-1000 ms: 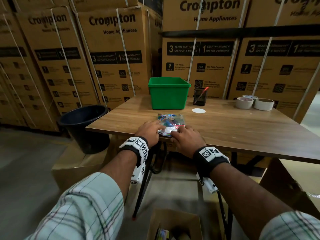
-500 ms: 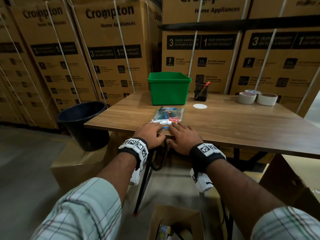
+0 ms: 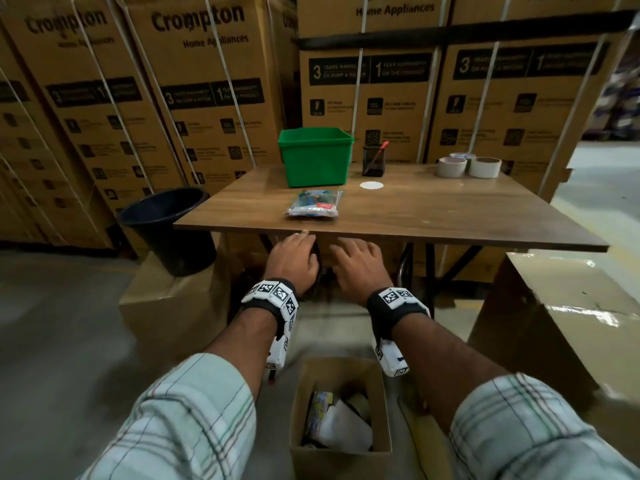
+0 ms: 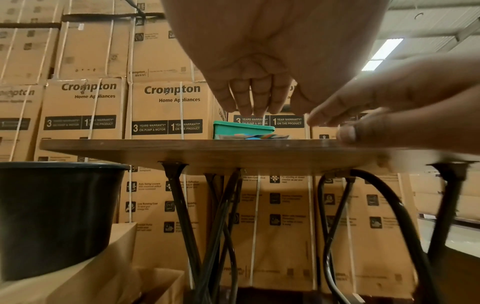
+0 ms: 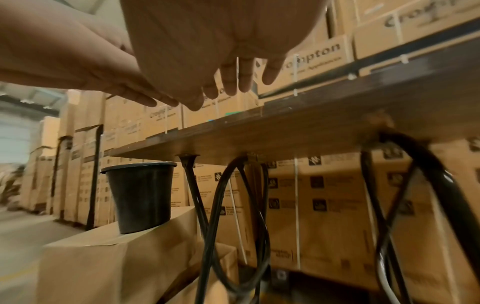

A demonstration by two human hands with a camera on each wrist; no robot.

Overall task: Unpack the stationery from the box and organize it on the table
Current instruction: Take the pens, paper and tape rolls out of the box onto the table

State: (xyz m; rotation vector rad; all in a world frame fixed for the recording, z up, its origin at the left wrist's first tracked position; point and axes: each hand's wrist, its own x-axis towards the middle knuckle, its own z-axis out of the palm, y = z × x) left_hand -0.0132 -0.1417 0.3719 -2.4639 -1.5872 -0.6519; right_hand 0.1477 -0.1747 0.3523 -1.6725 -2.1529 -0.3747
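A clear plastic packet of colourful stationery [image 3: 313,203] lies flat on the wooden table [image 3: 433,216], near its front edge, with no hand on it. Both hands hang side by side just in front of and below that edge, holding nothing. My left hand [image 3: 294,252] has relaxed, straight fingers [image 4: 249,98]. My right hand [image 3: 358,259] is equally loose, its fingers [image 5: 233,82] spread. On the floor below my arms stands an open cardboard box [image 3: 341,417] with several stationery items and white paper inside.
At the table's back stand a green plastic bin [image 3: 316,157], a black mesh pen holder [image 3: 373,161] with a red pen, a white disc [image 3: 371,185] and tape rolls [image 3: 467,166]. A black bucket [image 3: 169,226] sits on a carton at left. Another carton [image 3: 554,313] stands at right.
Both hands let go of the packet and drew back off the table toward me, dropping below its front edge. The packet stays on the table. My view has pulled back, showing the box.
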